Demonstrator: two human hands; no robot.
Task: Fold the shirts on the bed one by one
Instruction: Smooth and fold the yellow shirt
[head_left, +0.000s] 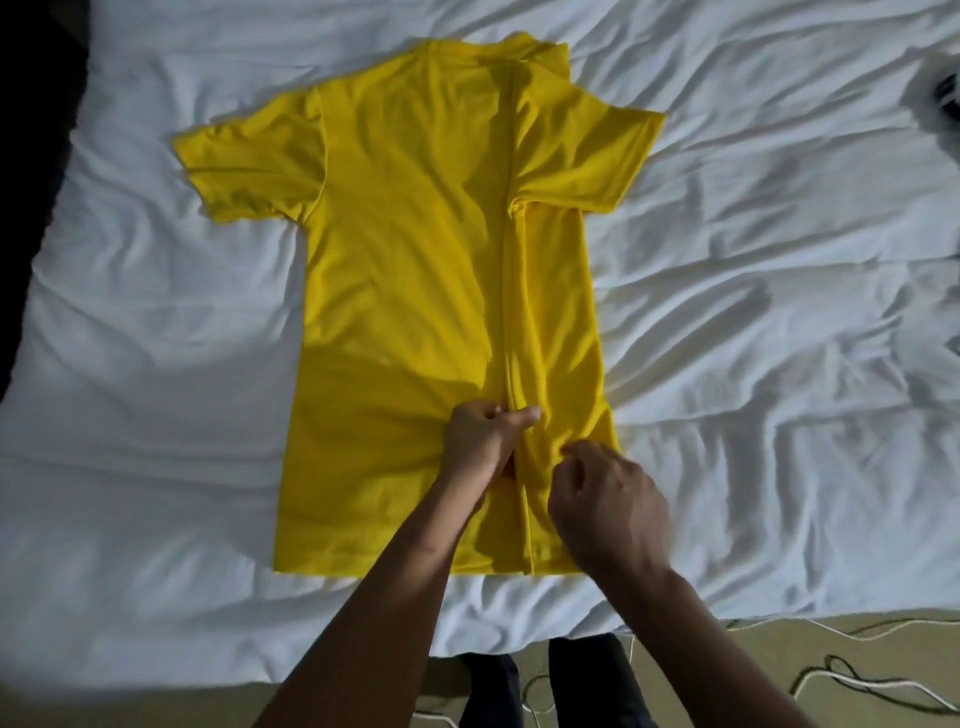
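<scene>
A yellow short-sleeved shirt (415, 270) lies flat on the white bed sheet (779, 312), collar away from me. Its right side is folded inward, making a long straight fold edge down the middle, and the right sleeve sticks out to the right. My left hand (480, 434) pinches that fold edge near the hem between thumb and curled fingers. Just to the right and nearer me, my right hand (605, 501) rests over the folded flap with its fingers curled down at the fabric; whether it grips the cloth is hidden.
The bed's near edge runs across the bottom, with tan floor and white and dark cables (857, 686) beyond it. A dark object (946, 93) lies at the sheet's far right edge. Dark surroundings (31, 156) border the bed on the left.
</scene>
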